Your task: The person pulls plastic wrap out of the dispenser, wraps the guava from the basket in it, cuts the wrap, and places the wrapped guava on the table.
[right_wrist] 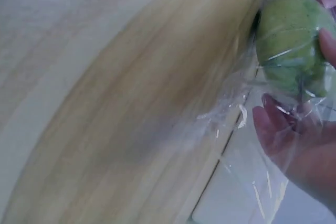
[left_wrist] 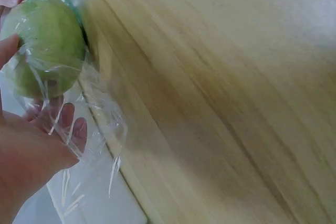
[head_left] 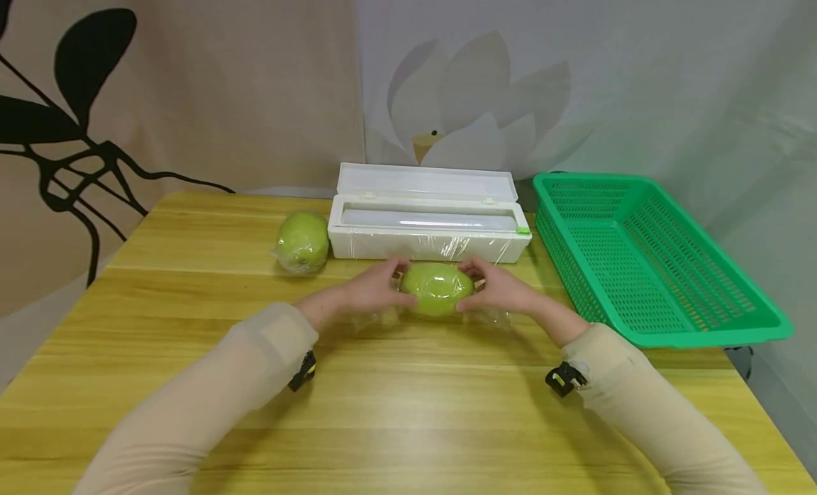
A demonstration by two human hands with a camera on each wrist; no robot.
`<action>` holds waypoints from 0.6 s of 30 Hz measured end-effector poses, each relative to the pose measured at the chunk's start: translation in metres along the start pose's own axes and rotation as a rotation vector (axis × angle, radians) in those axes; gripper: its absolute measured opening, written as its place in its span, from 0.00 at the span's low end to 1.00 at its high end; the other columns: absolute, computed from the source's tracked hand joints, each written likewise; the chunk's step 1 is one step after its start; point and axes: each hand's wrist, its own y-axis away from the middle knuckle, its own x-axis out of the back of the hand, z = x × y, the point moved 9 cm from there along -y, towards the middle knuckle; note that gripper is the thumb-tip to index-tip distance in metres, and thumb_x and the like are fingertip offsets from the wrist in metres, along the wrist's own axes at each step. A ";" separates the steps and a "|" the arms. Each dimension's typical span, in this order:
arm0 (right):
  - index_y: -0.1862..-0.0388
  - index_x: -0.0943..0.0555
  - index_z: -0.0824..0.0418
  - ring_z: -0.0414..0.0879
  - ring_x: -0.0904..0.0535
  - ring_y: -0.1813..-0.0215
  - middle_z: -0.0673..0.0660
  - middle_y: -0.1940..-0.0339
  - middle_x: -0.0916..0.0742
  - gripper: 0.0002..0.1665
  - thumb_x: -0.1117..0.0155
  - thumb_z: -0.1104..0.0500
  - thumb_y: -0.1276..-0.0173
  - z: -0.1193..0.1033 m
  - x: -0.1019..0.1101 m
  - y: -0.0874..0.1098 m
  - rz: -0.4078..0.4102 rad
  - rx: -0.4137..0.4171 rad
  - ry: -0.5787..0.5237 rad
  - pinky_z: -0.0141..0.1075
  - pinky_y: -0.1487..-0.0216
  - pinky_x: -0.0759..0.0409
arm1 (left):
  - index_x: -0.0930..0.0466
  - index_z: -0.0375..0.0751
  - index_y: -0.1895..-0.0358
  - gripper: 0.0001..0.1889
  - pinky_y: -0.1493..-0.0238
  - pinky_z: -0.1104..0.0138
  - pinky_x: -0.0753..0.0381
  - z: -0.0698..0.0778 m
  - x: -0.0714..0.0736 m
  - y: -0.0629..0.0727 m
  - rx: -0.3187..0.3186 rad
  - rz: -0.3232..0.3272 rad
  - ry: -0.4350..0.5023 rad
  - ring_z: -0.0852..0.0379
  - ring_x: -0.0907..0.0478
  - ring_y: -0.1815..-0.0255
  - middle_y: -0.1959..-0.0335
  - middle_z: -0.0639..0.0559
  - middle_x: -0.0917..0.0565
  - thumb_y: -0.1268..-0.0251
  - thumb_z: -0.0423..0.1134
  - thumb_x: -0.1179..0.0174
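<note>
A smooth green oval fruit (head_left: 437, 289) with cling film over it is held between both hands, in front of the cling film dispenser. My left hand (head_left: 376, 288) grips its left end, thumb on the near side and fingers behind. On the opposite end my right hand (head_left: 501, 288) grips it in the same way. Loose clear film (left_wrist: 105, 124) hangs past the fruit around the left fingers, and more film (right_wrist: 231, 108) spreads by the right hand. The white cling film dispenser (head_left: 428, 245) stands with its lid raised, a roll inside.
Left of the dispenser sits another green fruit (head_left: 303, 242), wrapped in film. A green plastic basket (head_left: 638, 339) stands at the right, partly over the table's edge. Behind the wooden table (head_left: 396, 424) hangs a printed curtain (head_left: 255, 76).
</note>
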 end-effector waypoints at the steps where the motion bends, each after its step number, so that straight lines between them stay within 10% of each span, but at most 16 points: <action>1: 0.38 0.36 0.71 0.59 0.27 0.42 0.68 0.42 0.24 0.42 0.28 0.57 0.48 0.001 0.001 -0.001 0.003 -0.002 0.002 0.47 0.41 0.24 | 0.45 0.34 0.32 0.40 0.32 0.56 0.35 -0.001 0.001 0.000 0.005 0.000 0.009 0.44 0.34 0.34 0.34 0.39 0.35 0.43 0.49 0.37; 12: 0.33 0.39 0.74 0.63 0.31 0.35 0.72 0.37 0.28 0.41 0.36 0.52 0.37 0.022 0.014 -0.013 0.012 -0.118 -0.006 0.51 0.34 0.32 | 0.34 0.36 0.47 0.23 0.54 0.62 0.24 0.000 0.008 -0.011 -0.013 0.045 0.054 0.51 0.29 0.55 0.56 0.44 0.27 0.32 0.51 0.48; 18: 0.41 0.27 0.70 0.50 0.22 0.51 0.66 0.50 0.18 0.29 0.38 0.54 0.36 0.021 0.017 -0.016 0.019 -0.070 -0.036 0.42 0.47 0.22 | 0.34 0.34 0.40 0.28 0.40 0.56 0.26 -0.001 0.012 -0.016 0.013 0.068 0.015 0.45 0.28 0.42 0.43 0.39 0.27 0.32 0.54 0.49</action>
